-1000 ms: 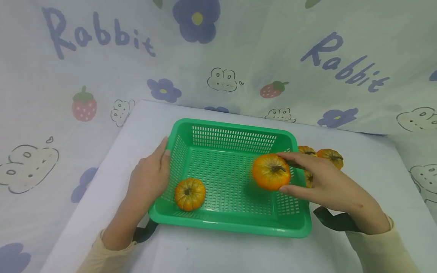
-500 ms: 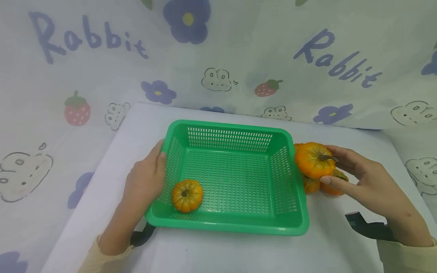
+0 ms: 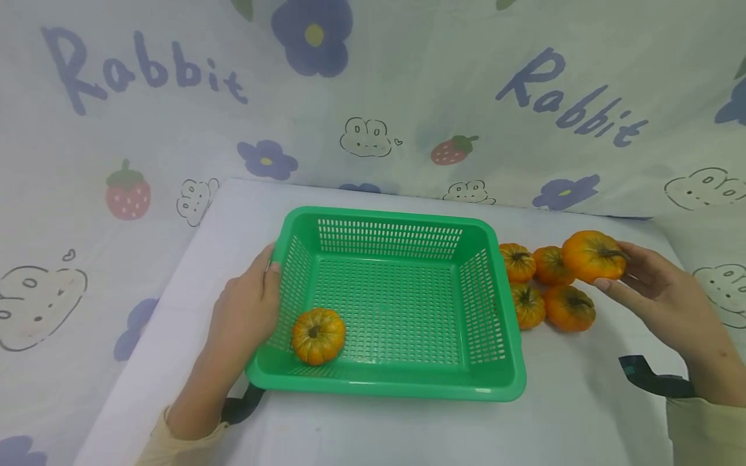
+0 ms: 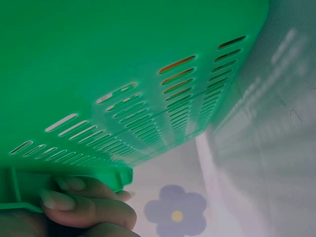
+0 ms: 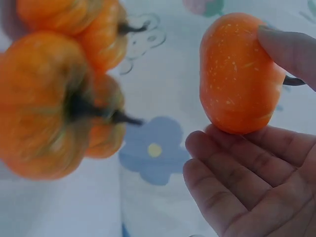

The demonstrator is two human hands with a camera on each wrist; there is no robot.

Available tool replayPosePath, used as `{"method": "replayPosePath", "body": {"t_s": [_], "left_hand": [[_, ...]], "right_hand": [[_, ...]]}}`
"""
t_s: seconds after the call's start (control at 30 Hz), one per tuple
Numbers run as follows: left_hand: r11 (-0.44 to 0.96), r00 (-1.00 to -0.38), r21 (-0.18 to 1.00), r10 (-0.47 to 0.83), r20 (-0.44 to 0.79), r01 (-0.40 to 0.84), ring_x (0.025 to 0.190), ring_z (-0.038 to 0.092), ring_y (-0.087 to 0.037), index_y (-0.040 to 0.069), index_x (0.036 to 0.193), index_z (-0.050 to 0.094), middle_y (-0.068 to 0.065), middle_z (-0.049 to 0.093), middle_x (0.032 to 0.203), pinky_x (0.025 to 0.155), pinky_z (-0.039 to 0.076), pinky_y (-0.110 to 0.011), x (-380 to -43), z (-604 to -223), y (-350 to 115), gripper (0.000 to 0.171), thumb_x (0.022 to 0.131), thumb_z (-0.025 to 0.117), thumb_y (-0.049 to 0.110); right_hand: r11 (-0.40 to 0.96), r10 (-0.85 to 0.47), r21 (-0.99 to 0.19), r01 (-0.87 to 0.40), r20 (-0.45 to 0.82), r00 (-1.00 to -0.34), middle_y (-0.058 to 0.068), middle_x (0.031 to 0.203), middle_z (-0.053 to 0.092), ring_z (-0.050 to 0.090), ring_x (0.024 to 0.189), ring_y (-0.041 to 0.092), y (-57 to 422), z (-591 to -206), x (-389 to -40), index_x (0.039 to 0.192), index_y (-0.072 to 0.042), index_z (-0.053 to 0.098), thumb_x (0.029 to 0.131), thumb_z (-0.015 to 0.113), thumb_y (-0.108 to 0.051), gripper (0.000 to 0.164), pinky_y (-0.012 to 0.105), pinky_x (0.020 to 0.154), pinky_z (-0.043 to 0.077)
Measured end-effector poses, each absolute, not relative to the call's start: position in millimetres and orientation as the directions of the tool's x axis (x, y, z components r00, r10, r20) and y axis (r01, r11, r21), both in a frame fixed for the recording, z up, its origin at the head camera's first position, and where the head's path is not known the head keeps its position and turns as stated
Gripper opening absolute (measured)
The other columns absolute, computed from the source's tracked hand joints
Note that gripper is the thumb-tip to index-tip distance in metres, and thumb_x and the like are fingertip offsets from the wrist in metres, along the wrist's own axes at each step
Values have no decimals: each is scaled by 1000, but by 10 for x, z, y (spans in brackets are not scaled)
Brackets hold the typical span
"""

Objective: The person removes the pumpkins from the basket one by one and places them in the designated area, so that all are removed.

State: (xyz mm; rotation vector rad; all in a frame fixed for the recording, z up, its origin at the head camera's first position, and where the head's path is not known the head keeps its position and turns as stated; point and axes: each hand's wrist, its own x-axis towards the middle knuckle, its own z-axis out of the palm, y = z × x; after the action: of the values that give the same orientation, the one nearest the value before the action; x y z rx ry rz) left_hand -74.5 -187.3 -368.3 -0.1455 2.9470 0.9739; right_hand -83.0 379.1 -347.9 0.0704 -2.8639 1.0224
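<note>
A small orange pumpkin (image 3: 590, 256) is held in my right hand (image 3: 670, 304), between thumb and fingers, above the right part of the table. In the right wrist view the thumb presses one side of this pumpkin (image 5: 237, 74) and the fingers support the other. My left hand (image 3: 247, 307) grips the left rim of a green plastic basket (image 3: 384, 387). Seen from the left wrist, its fingers (image 4: 94, 210) curl under the basket's rim. One pumpkin (image 3: 318, 336) sits inside the basket, at the near left corner.
Several more pumpkins (image 3: 570, 309) stand grouped on the white table (image 3: 583, 388), just right of the basket. A white cloth printed with rabbits, flowers and strawberries (image 3: 384, 84) hangs behind the table.
My right hand has carried its pumpkin from over the basket's right side out to the right, past the grouped pumpkins. The left hand stays on the rim; the view has shifted slightly.
</note>
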Motion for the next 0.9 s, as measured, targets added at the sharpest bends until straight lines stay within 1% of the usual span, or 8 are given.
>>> {"method": "replayPosePath", "body": {"t_s": [0.13, 0.27, 0.37, 0.43, 0.5, 0.67, 0.7, 0.9], "left_hand": [[796, -995, 596, -81, -66, -104, 76, 66, -30, 5, 166, 23, -31, 66, 120, 63, 56, -45, -744, -3682, -1871, 65, 114, 24, 44], [795, -995, 597, -83, -63, -104, 76, 66, -30, 5, 166, 24, -31, 67, 119, 63, 56, -45, -741, -3676, -1870, 65, 114, 24, 44], [793, -995, 601, -81, -61, -101, 76, 66, -30, 5, 166, 25, -31, 67, 119, 62, 56, -45, -739, -3676, -1870, 65, 114, 24, 44], [793, -995, 602, -80, -57, -98, 76, 66, -30, 4, 166, 26, -31, 67, 120, 62, 56, -44, -738, -3677, -1871, 65, 114, 24, 43], [791, -995, 604, -78, -58, -97, 74, 66, -29, 4, 166, 25, -31, 67, 119, 60, 56, -43, -738, -3678, -1870, 65, 114, 24, 43], [792, -995, 603, -77, -60, -98, 71, 65, -27, 4, 165, 26, -29, 68, 114, 58, 55, -41, -742, -3681, -1867, 65, 114, 25, 43], [794, -995, 600, -78, -58, -97, 71, 65, -27, 3, 165, 26, -30, 68, 113, 58, 55, -42, -741, -3681, -1867, 64, 114, 25, 43], [808, -996, 582, -76, -52, -92, 75, 66, -30, 2, 165, 26, -31, 67, 117, 65, 56, -48, -747, -3687, -1865, 65, 114, 23, 42]], "right_hand": [[776, 26, -630, -26, 72, -997, 36, 151, 45, 50, 124, -7, 3872, -3547, -862, 161, -1, 35, 101, 74, -22, 75, -1, 81, 39], [798, 84, -600, 55, 20, -996, 37, 153, 42, 50, 139, 41, 3931, -3604, -891, 163, 0, 30, 103, 70, -31, 79, -1, 78, 39], [805, 146, -578, 133, -25, -989, 38, 155, 38, 40, 135, 63, 3985, -3651, -916, 164, 1, 24, 104, 66, -39, 83, 26, 100, 50], [799, 189, -574, 181, -46, -981, 38, 157, 36, 38, 137, 62, 4030, -3687, -934, 165, 0, 21, 104, 64, -44, 86, 52, 107, 45], [781, 242, -580, 233, -64, -968, 33, 161, 34, 38, 141, 57, 4083, -3739, -951, 166, -3, 20, 104, 63, -46, 88, 64, 106, 40], [763, 310, -566, 312, -103, -945, 31, 164, 29, 38, 141, 56, 4165, -3838, -988, 166, -1, 17, 103, 60, -53, 93, 67, 103, 42], [764, 301, -566, 309, -112, -947, 34, 163, 27, 36, 139, 61, 4168, -3839, -994, 166, 2, 15, 103, 59, -54, 95, 76, 99, 37], [750, 336, -560, 353, -137, -932, 36, 162, 28, 35, 140, 61, 4228, -3928, -1034, 164, 5, 17, 103, 57, -57, 96, 77, 100, 37]]}}
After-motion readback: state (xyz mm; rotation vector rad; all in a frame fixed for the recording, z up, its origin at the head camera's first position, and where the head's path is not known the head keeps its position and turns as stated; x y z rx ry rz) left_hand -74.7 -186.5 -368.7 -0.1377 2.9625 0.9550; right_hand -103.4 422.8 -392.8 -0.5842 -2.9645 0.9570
